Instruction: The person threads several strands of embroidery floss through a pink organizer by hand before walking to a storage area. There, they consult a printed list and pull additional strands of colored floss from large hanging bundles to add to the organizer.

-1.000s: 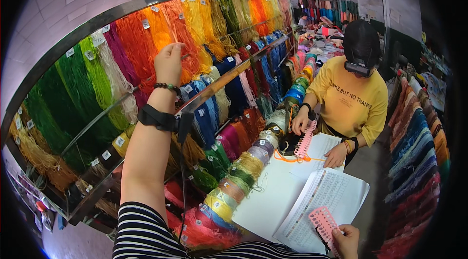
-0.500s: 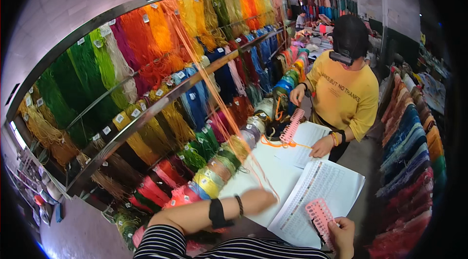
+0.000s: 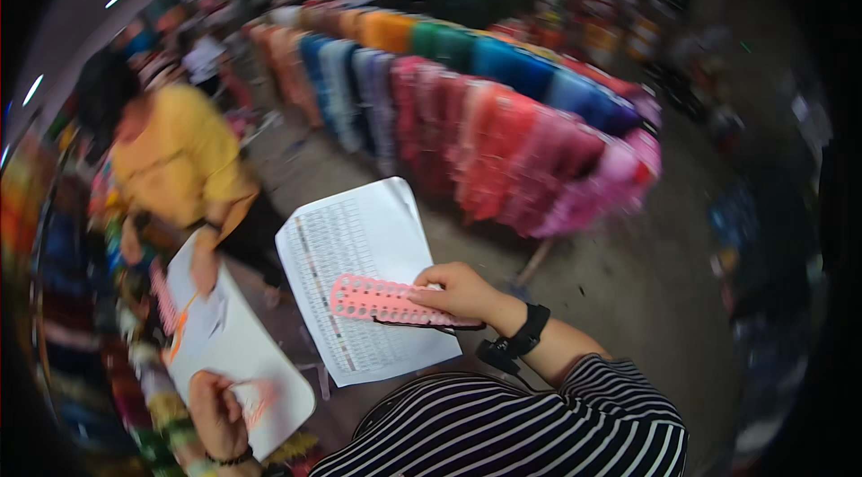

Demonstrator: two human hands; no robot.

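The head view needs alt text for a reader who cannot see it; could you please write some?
The right hand holds a pink perforated strip against a printed sheet, while the left hand pinches orange thread over white paper. Colourful yarn racks and a person in yellow stand beyond.

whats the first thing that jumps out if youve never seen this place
The long rack of hanging yarn skeins sweeps across the upper middle, running from orange through green and blue to red and pink. Below it, the right hand holds a pink perforated strip against a printed sheet. At left, a person in a yellow shirt leans over a white sheet.
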